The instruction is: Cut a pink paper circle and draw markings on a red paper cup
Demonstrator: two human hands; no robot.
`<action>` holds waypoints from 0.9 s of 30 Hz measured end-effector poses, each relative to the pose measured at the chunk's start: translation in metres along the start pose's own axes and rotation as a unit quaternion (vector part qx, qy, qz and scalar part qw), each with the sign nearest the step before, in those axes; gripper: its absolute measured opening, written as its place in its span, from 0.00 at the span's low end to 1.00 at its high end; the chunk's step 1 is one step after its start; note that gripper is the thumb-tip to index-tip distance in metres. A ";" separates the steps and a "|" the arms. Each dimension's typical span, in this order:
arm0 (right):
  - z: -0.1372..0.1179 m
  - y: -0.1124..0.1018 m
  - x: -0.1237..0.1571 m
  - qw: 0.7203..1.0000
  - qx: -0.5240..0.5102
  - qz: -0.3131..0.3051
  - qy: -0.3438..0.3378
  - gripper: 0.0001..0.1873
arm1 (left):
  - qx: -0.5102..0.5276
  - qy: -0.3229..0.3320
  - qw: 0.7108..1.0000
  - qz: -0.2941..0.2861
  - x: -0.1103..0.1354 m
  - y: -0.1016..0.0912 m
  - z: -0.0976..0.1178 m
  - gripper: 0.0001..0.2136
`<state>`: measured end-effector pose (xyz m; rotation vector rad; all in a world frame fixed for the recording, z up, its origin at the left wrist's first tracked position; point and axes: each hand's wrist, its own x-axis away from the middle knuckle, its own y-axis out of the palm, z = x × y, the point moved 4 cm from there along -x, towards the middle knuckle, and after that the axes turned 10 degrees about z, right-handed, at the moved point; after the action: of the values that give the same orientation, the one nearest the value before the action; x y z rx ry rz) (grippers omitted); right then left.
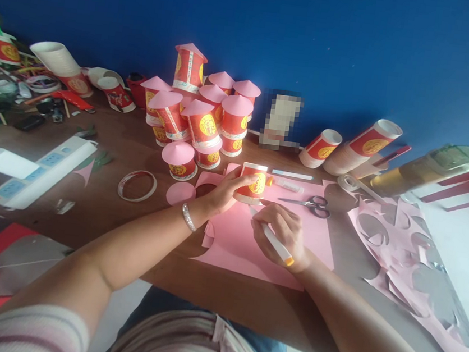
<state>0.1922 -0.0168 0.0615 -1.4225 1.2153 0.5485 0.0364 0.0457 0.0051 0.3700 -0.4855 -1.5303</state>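
Observation:
My left hand (pixel 227 193) is closed around a red and white paper cup (pixel 257 185) with a yellow round emblem, steadying it on the pink paper sheet (pixel 267 259). In my right hand (pixel 281 232) is a white marker pen (pixel 274 243) with an orange end. Its tip points toward the paper near the cup's lower rim; whether it touches is hard to make out. Black-handled scissors (pixel 313 205) lie right of the cup, beside a clear tube with an orange cap (pixel 286 185). A pink paper disc (pixel 180 194) rests left of my left wrist.
Several red cups with pink cone tops (pixel 202 124) stand stacked at the back. Stacked cups (pixel 362 148) lean at right, near a bottle (pixel 425 169). Pink paper scraps (pixel 403 257) cover the right side. At left are a tape roll (pixel 137 186) and a power strip (pixel 44 171).

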 end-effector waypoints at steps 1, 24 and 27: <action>0.001 0.000 0.001 1.000 0.002 0.000 0.000 0.12 | -0.001 -0.001 1.000 -0.005 -0.001 0.000 0.000 0.14; 0.001 0.002 0.006 0.997 0.020 0.021 -0.068 0.07 | 0.097 -0.018 0.995 -0.008 -0.004 0.003 0.004 0.17; -0.001 0.003 0.007 0.997 0.018 0.022 -0.066 0.08 | 0.105 -0.033 0.994 -0.010 -0.003 0.004 0.004 0.17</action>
<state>0.1923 -0.0195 0.0544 -1.3110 1.1463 0.6380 0.0379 0.0491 0.0103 0.4893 -0.7002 -1.5183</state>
